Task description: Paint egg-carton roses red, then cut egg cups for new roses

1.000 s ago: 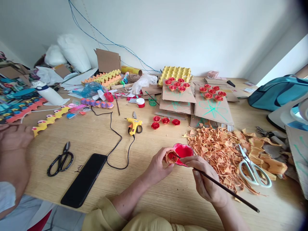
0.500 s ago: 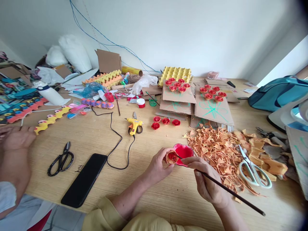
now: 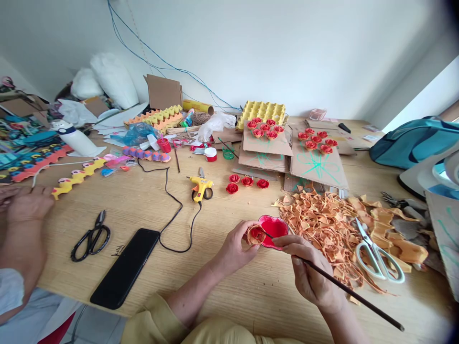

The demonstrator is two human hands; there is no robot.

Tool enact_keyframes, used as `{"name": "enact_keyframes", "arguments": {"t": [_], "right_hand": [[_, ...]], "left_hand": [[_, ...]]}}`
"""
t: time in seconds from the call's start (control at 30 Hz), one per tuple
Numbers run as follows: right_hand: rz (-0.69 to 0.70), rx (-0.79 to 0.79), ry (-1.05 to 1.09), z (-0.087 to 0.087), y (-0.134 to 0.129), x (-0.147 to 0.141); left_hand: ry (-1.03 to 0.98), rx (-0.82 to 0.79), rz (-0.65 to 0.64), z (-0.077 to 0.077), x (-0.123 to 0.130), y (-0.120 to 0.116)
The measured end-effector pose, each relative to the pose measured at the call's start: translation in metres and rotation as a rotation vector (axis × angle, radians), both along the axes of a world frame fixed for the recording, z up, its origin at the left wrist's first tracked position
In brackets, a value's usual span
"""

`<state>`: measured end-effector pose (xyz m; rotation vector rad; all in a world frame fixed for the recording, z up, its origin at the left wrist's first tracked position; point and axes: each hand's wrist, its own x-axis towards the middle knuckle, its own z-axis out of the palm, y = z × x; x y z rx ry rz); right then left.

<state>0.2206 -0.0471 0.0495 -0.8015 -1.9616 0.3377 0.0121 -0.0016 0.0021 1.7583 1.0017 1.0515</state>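
Observation:
Between the thumb and fingers of my left hand (image 3: 234, 248) is an orange paper rose (image 3: 256, 234), partly coloured red in its middle. My right hand (image 3: 311, 272) grips a long dark paintbrush (image 3: 353, 288), its tip touching the rose's petals. Just behind both hands sits a small dish of red paint (image 3: 273, 227), partly covered by the rose and my fingers. Several finished-looking red roses (image 3: 247, 181) lie on the table beyond the dish. To the right of my right hand spreads a heap of orange scraps (image 3: 319, 220).
White-handled scissors (image 3: 380, 260) lie on the scraps' right side. A yellow glue gun (image 3: 200, 186), black scissors (image 3: 91, 236) and a black phone (image 3: 125, 268) are to the left. Cardboard sheets (image 3: 317, 165) bear more roses. Another person's hand (image 3: 30, 205) rests at far left.
The paintbrush and my right hand have shifted slightly right, with the brush's back end lower. My left hand keeps the rose in nearly the same place.

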Motion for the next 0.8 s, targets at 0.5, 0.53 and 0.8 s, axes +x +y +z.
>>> {"name": "enact_keyframes", "arguments": {"t": [0.5,0.53,0.8], "right_hand": [[-0.001,0.003,-0.029,-0.012,0.0,0.003],[0.005,-0.01,-0.04,-0.013,0.0,0.002],[-0.039,0.024,-0.015,-0.007,0.002,0.002]], "left_hand": [[-0.032,-0.067,0.02,0.0,0.001,0.0],[-0.037,-0.073,0.011,-0.001,0.001,0.0],[-0.055,-0.111,0.006,-0.001,0.001,0.0]]}}
